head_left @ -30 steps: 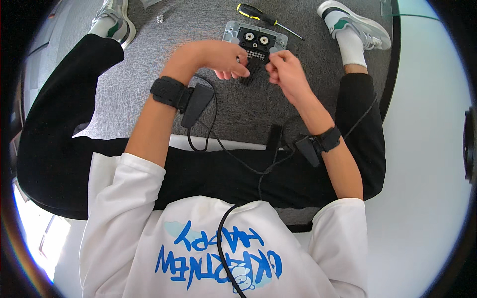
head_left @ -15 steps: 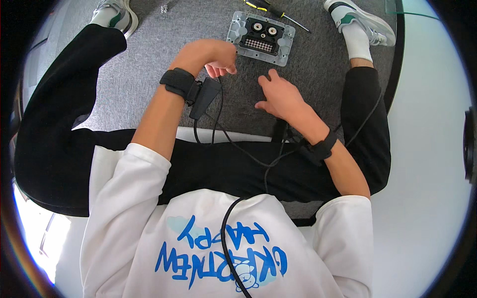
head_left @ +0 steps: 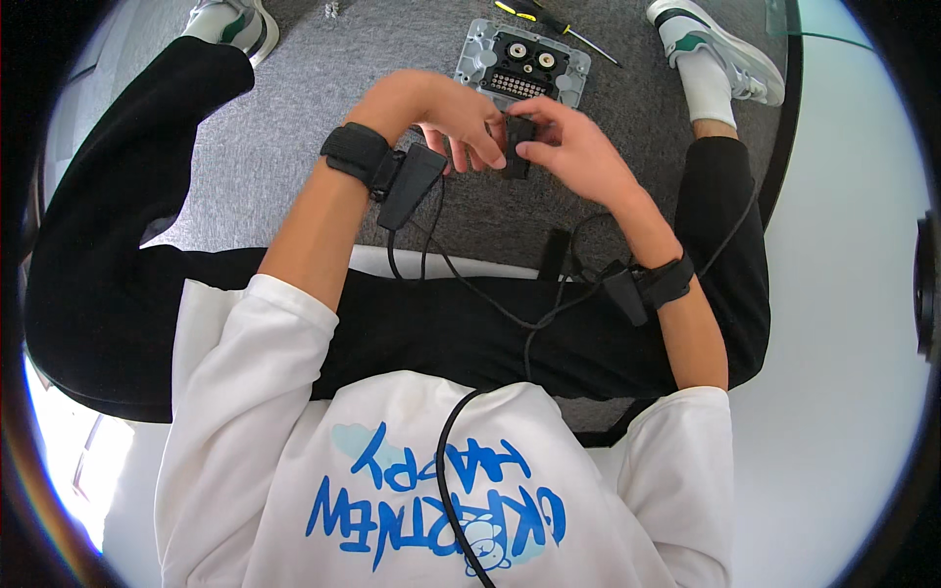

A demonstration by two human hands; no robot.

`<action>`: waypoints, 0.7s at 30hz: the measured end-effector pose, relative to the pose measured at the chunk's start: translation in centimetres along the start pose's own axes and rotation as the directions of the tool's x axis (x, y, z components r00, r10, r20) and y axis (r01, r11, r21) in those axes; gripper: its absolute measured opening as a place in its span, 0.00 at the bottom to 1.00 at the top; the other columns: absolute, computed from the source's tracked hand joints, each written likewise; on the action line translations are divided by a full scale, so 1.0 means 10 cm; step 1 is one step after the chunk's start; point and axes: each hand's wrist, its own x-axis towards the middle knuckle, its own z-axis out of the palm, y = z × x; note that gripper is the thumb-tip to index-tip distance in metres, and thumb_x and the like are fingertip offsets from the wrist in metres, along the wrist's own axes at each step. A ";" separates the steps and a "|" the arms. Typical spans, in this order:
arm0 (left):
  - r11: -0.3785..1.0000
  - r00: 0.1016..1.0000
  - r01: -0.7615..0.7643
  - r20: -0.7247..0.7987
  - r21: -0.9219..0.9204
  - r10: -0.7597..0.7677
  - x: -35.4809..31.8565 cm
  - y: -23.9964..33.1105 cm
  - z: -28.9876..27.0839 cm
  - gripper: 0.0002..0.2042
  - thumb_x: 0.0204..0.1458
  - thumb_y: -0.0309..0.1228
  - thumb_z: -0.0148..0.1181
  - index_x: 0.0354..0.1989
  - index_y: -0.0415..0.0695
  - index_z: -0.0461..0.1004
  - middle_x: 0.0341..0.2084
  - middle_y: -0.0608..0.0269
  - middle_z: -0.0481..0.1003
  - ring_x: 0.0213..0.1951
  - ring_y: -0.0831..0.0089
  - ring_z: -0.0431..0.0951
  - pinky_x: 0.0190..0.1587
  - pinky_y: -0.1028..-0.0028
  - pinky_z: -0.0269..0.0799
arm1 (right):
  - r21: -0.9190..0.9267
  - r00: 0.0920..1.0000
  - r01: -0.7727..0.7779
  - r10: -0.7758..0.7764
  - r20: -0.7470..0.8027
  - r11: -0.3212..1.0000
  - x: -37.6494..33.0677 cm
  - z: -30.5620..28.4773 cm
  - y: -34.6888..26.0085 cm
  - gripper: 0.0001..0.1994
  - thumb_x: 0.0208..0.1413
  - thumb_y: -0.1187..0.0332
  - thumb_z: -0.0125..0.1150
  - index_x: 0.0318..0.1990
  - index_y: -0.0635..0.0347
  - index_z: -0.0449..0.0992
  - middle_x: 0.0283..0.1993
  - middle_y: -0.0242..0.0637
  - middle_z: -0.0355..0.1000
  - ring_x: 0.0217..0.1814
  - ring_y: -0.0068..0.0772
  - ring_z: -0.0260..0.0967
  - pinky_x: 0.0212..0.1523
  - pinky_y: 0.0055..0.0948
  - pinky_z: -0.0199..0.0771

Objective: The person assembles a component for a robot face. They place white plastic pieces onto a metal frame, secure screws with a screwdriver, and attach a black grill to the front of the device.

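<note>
A small black block-shaped part [head_left: 518, 157] stands out between my hands, just in front of the grey-framed connector panel. My right hand [head_left: 578, 152] pinches it from the right, thumb on the near side and fingers at its top. From the left, my left hand [head_left: 456, 116] reaches in with fingers bent downward and apart, their tips beside the block; whether they touch it is hard to see. The panel [head_left: 571, 88] lies on the grey carpet, a black insert [head_left: 529, 61] with two round metal sockets and rows of pins in its middle. My hands cover its near edge.
Behind the panel lies a yellow-and-black screwdriver [head_left: 537, 14]. A few tiny pale pieces [head_left: 331, 9] sit at the far left. Black cables [head_left: 490, 304] run from the wrist-strapped devices across my lap. My legs and shoes [head_left: 720, 54] flank the carpet.
My right hand has moved up and left and now holds the black block. My left hand has shifted right toward it. The panel appears slightly farther right in view.
</note>
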 end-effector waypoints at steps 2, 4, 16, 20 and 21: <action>1.000 0.999 -0.020 -0.032 -0.021 0.019 -0.04 0.00 0.00 0.34 0.57 0.48 0.66 0.64 0.36 0.67 0.52 0.48 0.78 0.49 0.58 0.82 0.46 0.62 0.86 | 0.011 0.999 0.029 -0.029 -0.029 1.000 0.03 -0.04 -0.01 0.21 0.53 0.73 0.71 0.54 0.58 0.75 0.44 0.38 0.74 0.45 0.31 0.75 0.49 0.33 0.77; 0.999 0.998 -0.034 -0.060 -0.041 0.031 -0.07 0.00 -0.01 0.34 0.57 0.48 0.66 0.65 0.36 0.67 0.51 0.49 0.79 0.48 0.59 0.82 0.45 0.62 0.86 | 0.154 0.978 0.184 -0.165 -0.125 0.971 0.04 -0.04 0.01 0.20 0.51 0.75 0.72 0.51 0.59 0.73 0.43 0.37 0.74 0.45 0.30 0.75 0.49 0.34 0.77; 0.943 0.848 -0.292 -0.500 -0.161 0.177 -0.23 -0.14 -0.22 0.28 0.61 0.43 0.63 0.63 0.36 0.69 0.41 0.56 0.83 0.34 0.72 0.83 0.37 0.73 0.84 | -0.032 0.902 0.331 -0.327 -0.282 0.943 0.07 -0.07 0.04 0.13 0.54 0.76 0.70 0.46 0.60 0.76 0.46 0.35 0.77 0.48 0.33 0.77 0.50 0.33 0.79; 0.903 0.783 -0.340 -0.611 -0.263 0.117 -0.15 -0.06 -0.12 0.28 0.58 0.34 0.67 0.60 0.26 0.68 0.39 0.43 0.83 0.34 0.63 0.87 0.38 0.73 0.87 | -0.198 0.834 0.315 -0.371 -0.408 0.928 0.10 -0.04 0.07 0.14 0.54 0.76 0.70 0.48 0.61 0.77 0.45 0.39 0.77 0.46 0.37 0.79 0.49 0.34 0.79; 0.904 0.784 -0.338 -0.610 -0.261 0.117 -0.13 -0.03 -0.13 0.28 0.58 0.34 0.67 0.60 0.26 0.68 0.39 0.43 0.83 0.34 0.63 0.87 0.38 0.73 0.87 | -0.196 0.833 0.316 -0.370 -0.410 0.928 0.12 -0.03 0.09 0.14 0.54 0.76 0.70 0.48 0.61 0.77 0.45 0.39 0.77 0.46 0.37 0.79 0.49 0.34 0.79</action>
